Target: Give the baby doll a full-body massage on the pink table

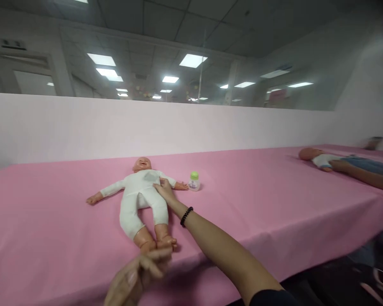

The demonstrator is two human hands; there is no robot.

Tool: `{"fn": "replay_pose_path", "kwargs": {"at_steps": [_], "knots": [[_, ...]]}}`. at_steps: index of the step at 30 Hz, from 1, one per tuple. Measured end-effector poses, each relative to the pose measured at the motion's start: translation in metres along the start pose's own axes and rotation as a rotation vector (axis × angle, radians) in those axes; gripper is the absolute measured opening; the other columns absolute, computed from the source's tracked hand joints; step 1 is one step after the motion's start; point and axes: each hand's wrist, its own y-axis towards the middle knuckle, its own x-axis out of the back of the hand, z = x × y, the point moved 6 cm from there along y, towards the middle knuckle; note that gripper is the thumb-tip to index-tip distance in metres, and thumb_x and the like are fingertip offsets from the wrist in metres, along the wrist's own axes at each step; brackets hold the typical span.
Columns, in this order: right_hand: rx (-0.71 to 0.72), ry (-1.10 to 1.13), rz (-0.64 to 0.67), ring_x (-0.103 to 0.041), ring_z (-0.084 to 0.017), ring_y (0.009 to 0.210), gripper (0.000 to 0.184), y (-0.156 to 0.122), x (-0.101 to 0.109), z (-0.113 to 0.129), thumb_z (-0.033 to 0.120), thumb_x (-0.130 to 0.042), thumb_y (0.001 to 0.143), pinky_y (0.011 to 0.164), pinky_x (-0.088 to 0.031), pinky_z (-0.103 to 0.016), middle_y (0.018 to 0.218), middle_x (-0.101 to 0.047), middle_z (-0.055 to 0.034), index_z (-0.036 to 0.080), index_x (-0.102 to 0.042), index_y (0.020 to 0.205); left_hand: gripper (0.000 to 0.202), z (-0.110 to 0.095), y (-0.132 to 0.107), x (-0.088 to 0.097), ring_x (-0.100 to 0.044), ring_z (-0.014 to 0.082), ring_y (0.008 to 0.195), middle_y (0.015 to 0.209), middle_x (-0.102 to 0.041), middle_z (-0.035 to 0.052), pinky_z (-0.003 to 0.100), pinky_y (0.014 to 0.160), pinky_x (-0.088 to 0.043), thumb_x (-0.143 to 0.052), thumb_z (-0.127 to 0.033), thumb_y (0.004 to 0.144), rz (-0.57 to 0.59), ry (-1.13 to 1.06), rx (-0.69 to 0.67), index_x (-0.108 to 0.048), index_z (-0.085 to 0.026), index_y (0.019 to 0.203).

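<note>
"What's the big stuff in view?"

"A long table under a pink cover runs across the frame, with a pale pink wall behind it and a glass partition above that."

"And the baby doll?"

"It's on the table, left of centre, lying on its back in a white suit. Its long axis runs almost straight up the frame, head toward the wall and feet toward the near table edge. Its arms are spread out to both sides."

"Where are the person's hands?"

"The right arm comes in from the lower right, reaching up and left. The right hand is open with the fingers close together, lying on the doll's middle. A black bead bracelet circles that wrist."

"The other one?"

"The left hand is at the bottom of the frame, blurred, with its fingers against the doll's lower legs. I can't tell if it's gripping them."

"Any containers?"

"A small white bottle with a green cap stands upright just beside the doll's outstretched hand. I can't tell what's inside."

"Anything else?"

"At the upper right, a co-worker's hand rests on a second doll that lies with its head to the left."
</note>
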Motion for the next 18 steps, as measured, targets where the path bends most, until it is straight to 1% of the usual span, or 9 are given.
{"fn": "replay_pose_path", "kwargs": {"at_steps": [2,3,4,5,7,9,11,14,18], "knots": [[-0.006,0.010,0.009,-0.064,-0.028,0.114,0.053,-0.004,-0.001,0.001,0.039,-0.069,0.070,0.103,-0.049,-0.043,0.121,-0.067,-0.0106,0.023,-0.052,0.117,0.041,-0.023,0.005,0.013,-0.041,0.0382,0.146,0.150,-0.054,0.0097,0.058,0.123,-0.027,-0.058,-0.055,0.090,-0.251,0.441,-0.223,-0.075,-0.024,0.113],[-0.008,0.017,0.026,-0.063,-0.027,0.117,0.055,-0.007,-0.002,0.003,0.040,-0.068,0.072,0.104,-0.048,-0.042,0.125,-0.065,-0.0108,0.022,-0.050,0.121,0.045,-0.031,0.008,0.018,-0.033,0.0367,0.151,0.157,-0.046,0.0081,0.058,0.125,-0.021,-0.059,-0.052,0.091,-0.355,0.668,-0.276,-0.069,-0.027,0.127],[-0.011,0.020,0.042,-0.061,-0.026,0.120,0.057,-0.009,-0.002,0.005,0.040,-0.068,0.073,0.106,-0.047,-0.041,0.129,-0.064,-0.0111,0.022,-0.049,0.123,0.053,-0.034,0.014,0.022,-0.025,0.0361,0.154,0.162,-0.038,0.0076,0.060,0.126,-0.016,-0.059,-0.051,0.091,-0.415,0.866,-0.285,-0.061,-0.027,0.138],[-0.014,0.021,0.060,-0.059,-0.027,0.123,0.059,-0.012,-0.003,0.007,0.040,-0.070,0.073,0.107,-0.046,-0.040,0.133,-0.062,-0.0114,0.022,-0.048,0.125,0.059,-0.032,0.020,0.026,-0.019,0.0360,0.156,0.165,-0.031,0.0080,0.063,0.125,-0.014,-0.057,-0.052,0.092,-0.423,1.018,-0.255,-0.053,-0.027,0.146],[-0.032,0.023,0.111,-0.056,-0.027,0.129,0.063,-0.017,-0.004,0.011,0.041,-0.073,0.073,0.109,-0.045,-0.040,0.140,-0.057,-0.0112,0.023,-0.050,0.129,0.064,-0.021,0.032,0.033,-0.010,0.0351,0.158,0.169,-0.021,0.0087,0.065,0.124,-0.015,-0.048,-0.052,0.096,-0.350,1.173,-0.137,-0.043,-0.024,0.153],[-0.069,0.016,0.190,-0.055,-0.029,0.131,0.070,-0.023,-0.006,0.015,0.043,-0.076,0.071,0.110,-0.045,-0.042,0.144,-0.054,-0.0109,0.023,-0.051,0.133,0.061,-0.010,0.036,0.038,-0.004,0.0325,0.158,0.170,-0.013,0.0080,0.063,0.124,-0.017,-0.038,-0.048,0.100,-0.280,1.204,-0.055,-0.041,-0.022,0.155],[-0.091,0.001,0.259,-0.053,-0.029,0.132,0.077,-0.028,-0.009,0.018,0.042,-0.080,0.069,0.110,-0.045,-0.042,0.148,-0.051,-0.0100,0.024,-0.050,0.138,0.057,-0.009,0.034,0.039,0.000,0.0308,0.159,0.171,-0.009,0.0068,0.060,0.126,-0.017,-0.036,-0.045,0.101,-0.255,1.185,-0.033,-0.044,-0.021,0.152],[-0.103,-0.027,0.284,-0.050,-0.028,0.135,0.083,-0.032,-0.008,0.021,0.035,-0.081,0.067,0.112,-0.043,-0.041,0.151,-0.047,-0.0088,0.026,-0.048,0.142,0.050,-0.023,0.027,0.040,-0.003,0.0316,0.158,0.170,-0.012,0.0052,0.060,0.126,-0.014,-0.046,-0.039,0.097,-0.211,1.066,-0.036,-0.054,-0.023,0.143],[-0.136,0.009,0.305,-0.056,-0.029,0.129,0.086,-0.035,-0.008,0.020,0.029,-0.079,0.067,0.106,-0.048,-0.044,0.146,-0.051,-0.0108,0.026,-0.045,0.145,0.043,-0.048,0.027,0.045,-0.009,0.0337,0.158,0.168,-0.021,0.0007,0.059,0.125,-0.010,-0.060,-0.032,0.087,-0.050,0.880,0.021,-0.067,-0.029,0.130]]}}
